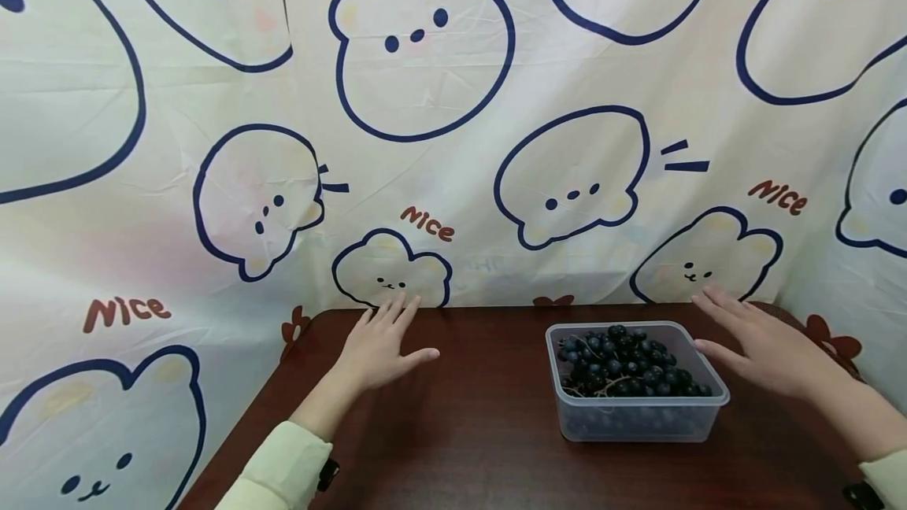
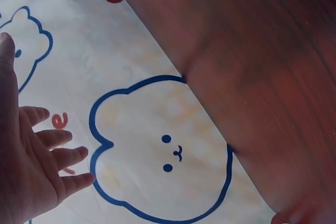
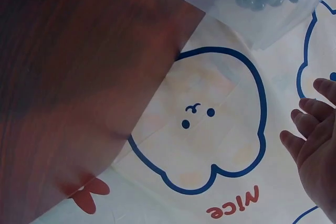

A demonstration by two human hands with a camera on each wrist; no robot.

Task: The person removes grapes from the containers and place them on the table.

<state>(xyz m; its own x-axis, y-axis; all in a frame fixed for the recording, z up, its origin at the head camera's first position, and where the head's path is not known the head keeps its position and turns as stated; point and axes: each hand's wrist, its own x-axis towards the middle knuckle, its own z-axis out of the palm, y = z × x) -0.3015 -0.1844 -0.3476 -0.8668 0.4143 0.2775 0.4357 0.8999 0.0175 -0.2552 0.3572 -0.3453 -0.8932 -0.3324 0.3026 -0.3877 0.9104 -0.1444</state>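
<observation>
A clear plastic container [image 1: 638, 419] stands on the right half of the dark wooden table, with a heap of dark grapes [image 1: 623, 360] and some thin stems inside. My left hand [image 1: 383, 349] hovers over the table's left part, fingers spread and holding nothing. Just right of the container is my right hand [image 1: 768, 345], its fingers extended, with the thumb close to the rim; whether it touches cannot be told. In the right wrist view, the container [image 3: 262, 24] shows at the top, apart from the fingers of the right hand [image 3: 317, 140]. The left wrist view shows the left hand [image 2: 39, 171] with nothing in it.
The brown table [image 1: 468, 431] reaches back to a pale cloth [image 1: 468, 179] printed with blue-outlined cartoon bears, which hangs behind and along both sides. A dark strap piece [image 1: 328, 474] sits at the left wrist below a pale green sleeve [image 1: 283, 463].
</observation>
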